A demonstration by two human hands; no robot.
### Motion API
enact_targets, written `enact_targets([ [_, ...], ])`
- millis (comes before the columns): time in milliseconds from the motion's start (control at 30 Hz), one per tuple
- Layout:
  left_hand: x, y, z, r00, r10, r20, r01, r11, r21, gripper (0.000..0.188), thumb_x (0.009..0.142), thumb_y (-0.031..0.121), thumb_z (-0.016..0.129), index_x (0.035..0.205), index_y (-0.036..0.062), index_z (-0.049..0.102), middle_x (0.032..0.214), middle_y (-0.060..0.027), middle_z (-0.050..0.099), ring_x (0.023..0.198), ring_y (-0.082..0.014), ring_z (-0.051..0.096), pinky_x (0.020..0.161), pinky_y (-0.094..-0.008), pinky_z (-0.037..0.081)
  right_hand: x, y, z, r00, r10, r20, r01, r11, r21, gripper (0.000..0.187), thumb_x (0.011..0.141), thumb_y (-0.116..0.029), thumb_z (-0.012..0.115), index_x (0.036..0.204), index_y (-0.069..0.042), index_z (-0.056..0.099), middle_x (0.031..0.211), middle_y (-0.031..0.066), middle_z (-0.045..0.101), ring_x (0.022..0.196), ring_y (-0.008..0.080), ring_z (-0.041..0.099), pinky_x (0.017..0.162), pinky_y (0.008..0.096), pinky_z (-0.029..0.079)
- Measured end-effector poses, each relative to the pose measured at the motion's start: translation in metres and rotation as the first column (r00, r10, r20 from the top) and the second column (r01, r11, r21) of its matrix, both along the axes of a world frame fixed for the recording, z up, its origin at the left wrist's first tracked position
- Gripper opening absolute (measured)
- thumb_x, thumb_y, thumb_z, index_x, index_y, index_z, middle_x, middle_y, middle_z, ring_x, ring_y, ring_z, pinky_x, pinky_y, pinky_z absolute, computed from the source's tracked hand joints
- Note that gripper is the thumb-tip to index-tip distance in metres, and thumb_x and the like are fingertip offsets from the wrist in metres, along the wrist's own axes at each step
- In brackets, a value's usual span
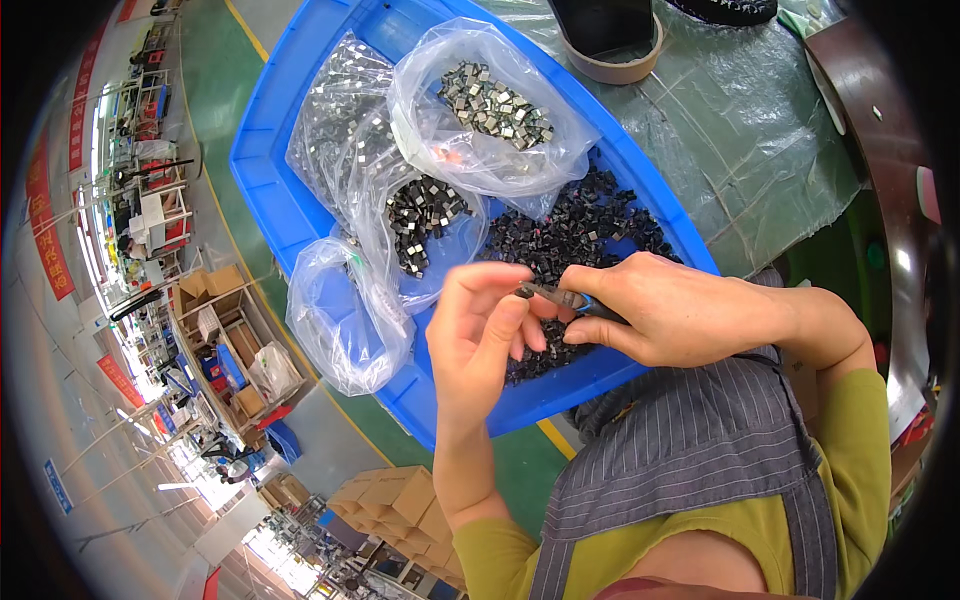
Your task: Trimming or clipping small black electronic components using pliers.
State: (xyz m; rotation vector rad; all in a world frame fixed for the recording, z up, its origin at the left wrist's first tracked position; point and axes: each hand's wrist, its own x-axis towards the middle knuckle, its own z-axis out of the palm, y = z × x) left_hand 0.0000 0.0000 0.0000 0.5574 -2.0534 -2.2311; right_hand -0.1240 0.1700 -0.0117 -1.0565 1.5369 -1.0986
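My left hand (pixel 478 335) pinches a small dark part (pixel 523 292) between thumb and fingers. Closed around a pair of small pliers (pixel 566 298) with blue on the handles, my right hand (pixel 675 305) brings their metal jaws up to that part. Whether the jaws bite on it is too small to tell. Both hands are over the near end of a large blue plastic tray (pixel 262 150). Loose black pieces (pixel 570 230) are heaped beneath and beyond my fingers.
Clear plastic bags in the tray hold small silvery blocks (pixel 495 105) and dark shiny-faced blocks (pixel 425 215); a crumpled bag (pixel 345 325) overhangs its left side. At the far right, a tape roll (pixel 625 70) lies under a dark-screened device on a plastic-covered surface. Cardboard boxes (pixel 400 500) are stacked lower left.
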Motion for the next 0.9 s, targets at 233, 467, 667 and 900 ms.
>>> enact_targets([
  [233, 0.006, 0.009, -0.011, 0.976, -0.109, -0.189, -0.095, 0.566, -0.819, 0.014, 0.081, -0.005, 0.065, 0.093, -0.0017, 0.059, 0.077, -0.0135, 0.063, 0.059, -0.0233, 0.061, 0.052, -0.0298, 0.048, 0.005, 0.0, -0.002, 1.0, -0.026, 0.006, 0.027, 1.0, -0.009, 0.029, 0.092, -0.023, 0.056, 0.098, 0.004, 0.047, 0.064, 0.0248, 0.057, 0.07, 0.0446, 0.058, 0.058, 0.0502, 0.042],
  [467, 0.002, 0.007, -0.006, 0.927, -0.27, -0.26, -0.169, 0.319, -0.933, 0.019, 0.083, -0.002, 0.065, 0.102, -0.0039, 0.059, 0.079, -0.0135, 0.065, 0.059, -0.0212, 0.061, 0.052, -0.0287, 0.048, 0.003, 0.0, -0.003, 0.992, -0.087, 0.087, 0.089, 0.996, -0.015, 0.027, 0.092, -0.022, 0.056, 0.096, 0.003, 0.048, 0.069, 0.0253, 0.059, 0.072, 0.045, 0.058, 0.061, 0.0498, 0.044],
  [667, 0.0, 0.005, 0.003, 0.999, -0.025, 0.025, 0.018, 0.963, 0.269, 0.032, 0.1, 0.022, 0.045, 0.123, -0.0002, 0.045, 0.074, -0.0085, 0.062, 0.051, -0.0076, 0.05, 0.044, -0.0185, 0.034, 0.004, 0.001, -0.004, 0.999, -0.047, 0.018, 0.048, 0.996, -0.079, 0.024, 0.091, -0.019, 0.056, 0.097, 0.003, 0.049, 0.071, 0.0259, 0.059, 0.073, 0.0446, 0.058, 0.062, 0.05, 0.044],
  [900, 0.003, 0.014, 0.002, 0.992, -0.018, -0.128, 0.033, 0.993, 0.11, 0.023, 0.097, 0.006, 0.047, 0.119, -0.0006, 0.047, 0.075, -0.01, 0.061, 0.054, -0.0082, 0.051, 0.046, -0.0182, 0.037, 0.001, -0.001, -0.003, 0.992, -0.04, 0.118, 0.046, 0.998, -0.045, 0.022, 0.091, -0.018, 0.056, 0.096, 0.002, 0.048, 0.075, 0.025, 0.06, 0.075, 0.044, 0.059, 0.063, 0.0488, 0.044],
])
